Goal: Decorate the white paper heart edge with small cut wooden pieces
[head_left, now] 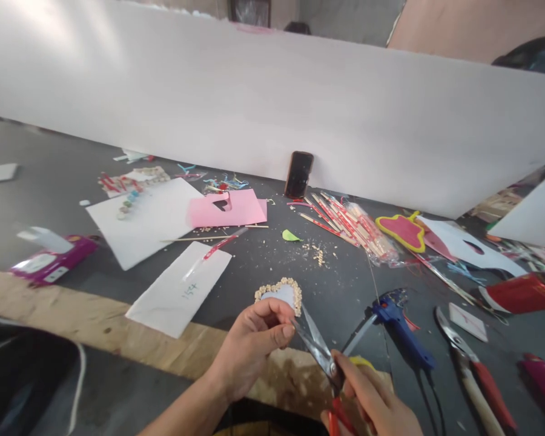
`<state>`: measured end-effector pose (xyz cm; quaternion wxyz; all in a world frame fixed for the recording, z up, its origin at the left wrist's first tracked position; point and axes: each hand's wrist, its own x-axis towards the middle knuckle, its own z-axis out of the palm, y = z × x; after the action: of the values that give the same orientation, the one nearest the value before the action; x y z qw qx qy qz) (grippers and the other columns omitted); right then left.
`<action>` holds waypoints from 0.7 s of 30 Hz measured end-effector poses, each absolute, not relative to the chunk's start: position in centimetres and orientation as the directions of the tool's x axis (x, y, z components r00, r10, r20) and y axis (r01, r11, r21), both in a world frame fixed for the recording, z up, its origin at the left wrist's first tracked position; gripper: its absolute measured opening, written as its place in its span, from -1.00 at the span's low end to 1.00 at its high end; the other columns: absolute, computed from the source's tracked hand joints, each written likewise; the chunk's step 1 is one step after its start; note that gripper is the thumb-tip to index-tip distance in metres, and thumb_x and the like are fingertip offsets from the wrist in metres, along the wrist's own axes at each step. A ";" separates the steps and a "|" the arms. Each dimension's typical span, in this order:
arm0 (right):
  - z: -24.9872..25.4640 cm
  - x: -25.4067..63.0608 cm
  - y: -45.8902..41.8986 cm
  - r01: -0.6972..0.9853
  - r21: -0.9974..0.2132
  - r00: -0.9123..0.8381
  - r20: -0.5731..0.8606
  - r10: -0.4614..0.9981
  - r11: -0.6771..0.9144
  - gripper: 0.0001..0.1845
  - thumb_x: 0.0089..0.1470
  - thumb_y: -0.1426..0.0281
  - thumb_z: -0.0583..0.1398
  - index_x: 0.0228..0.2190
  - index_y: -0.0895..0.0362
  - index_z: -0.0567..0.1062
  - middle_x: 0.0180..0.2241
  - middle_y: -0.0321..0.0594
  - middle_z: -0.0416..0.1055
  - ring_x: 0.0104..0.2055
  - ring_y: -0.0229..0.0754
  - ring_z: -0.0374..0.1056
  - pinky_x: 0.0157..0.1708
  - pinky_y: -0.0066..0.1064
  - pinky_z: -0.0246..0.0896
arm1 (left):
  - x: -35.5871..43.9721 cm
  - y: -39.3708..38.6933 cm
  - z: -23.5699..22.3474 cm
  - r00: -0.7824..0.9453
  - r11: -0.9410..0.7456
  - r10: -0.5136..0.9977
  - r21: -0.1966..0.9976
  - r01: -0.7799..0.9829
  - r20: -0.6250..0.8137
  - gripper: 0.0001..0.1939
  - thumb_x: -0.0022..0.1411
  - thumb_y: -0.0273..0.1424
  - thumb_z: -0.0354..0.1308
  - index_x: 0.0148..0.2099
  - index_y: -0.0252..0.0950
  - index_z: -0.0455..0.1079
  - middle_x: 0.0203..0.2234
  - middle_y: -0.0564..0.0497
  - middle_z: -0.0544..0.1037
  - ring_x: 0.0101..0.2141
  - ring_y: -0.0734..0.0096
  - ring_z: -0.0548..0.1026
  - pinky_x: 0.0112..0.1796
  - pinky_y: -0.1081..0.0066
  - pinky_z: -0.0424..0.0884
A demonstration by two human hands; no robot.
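Note:
My right hand (375,393) grips a pair of scissors (323,354) with red handles. Their blades are parted and point up and left, with the tips close to my left fingertips. Thumb and forefinger of my left hand (258,336) are pinched together; whatever is between them is too small to make out. Just beyond those fingers is a pale heart (275,295) edged with small beige bits. My left hand covers its lower part, and I cannot tell whether the fingers touch it. To the right, a blue glue gun (402,330) lies on the table.
Pliers (472,369) and a red can (529,293) lie at the right. Red-patterned sticks (345,224) spread below a propped phone (299,174). Loose beige bits (318,254) are scattered mid-table. White sheets (181,290), pink paper (227,209) and a purple box (57,257) are left. A white board (209,91) stands behind.

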<state>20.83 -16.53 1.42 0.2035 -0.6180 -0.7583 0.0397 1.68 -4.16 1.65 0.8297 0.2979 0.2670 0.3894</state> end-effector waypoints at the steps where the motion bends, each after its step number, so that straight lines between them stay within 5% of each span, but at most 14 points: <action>1: 1.2 20.8 -16.4 0.922 -0.300 -0.166 0.260 0.951 0.243 -0.31 -0.03 0.32 0.19 0.15 0.03 0.14 -0.30 -0.23 0.49 -0.36 -0.28 0.47 -0.44 -0.63 0.37 | 1.7 -4.1 1.7 0.552 0.518 0.809 0.689 -0.507 -0.202 -0.78 -0.10 -0.45 0.39 -0.35 -0.34 0.46 -0.56 0.08 0.46 -0.53 0.63 0.33 -0.47 0.61 0.21; 17: -0.3 20.5 -16.7 0.947 -0.200 -0.195 0.266 0.944 0.252 -0.34 0.09 0.28 0.10 0.21 0.02 0.07 -0.26 -0.24 0.52 -0.41 -0.26 0.49 -0.54 -0.60 0.36 | 1.5 -4.0 0.6 0.552 0.465 0.816 0.760 -0.454 -0.170 -0.70 -0.03 -0.49 0.35 -0.21 -0.30 0.39 -0.49 0.09 0.43 -0.46 0.59 0.37 -0.36 0.55 0.30; 21: 0.0 20.9 -16.9 0.939 -0.277 -0.119 0.301 0.946 0.206 -0.42 0.10 0.27 0.10 0.16 0.00 0.18 -0.27 -0.26 0.53 -0.41 -0.27 0.49 -0.53 -0.63 0.36 | 1.1 -3.5 1.0 0.540 0.385 0.825 0.866 -0.318 -0.168 -0.74 0.03 -0.42 0.30 -0.19 -0.26 0.40 -0.45 0.08 0.45 -0.40 0.55 0.40 -0.33 0.55 0.31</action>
<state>20.87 -16.86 -0.02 0.2088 -0.6300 -0.7479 0.0091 1.09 -3.55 1.03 0.7739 0.4136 0.3061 0.3691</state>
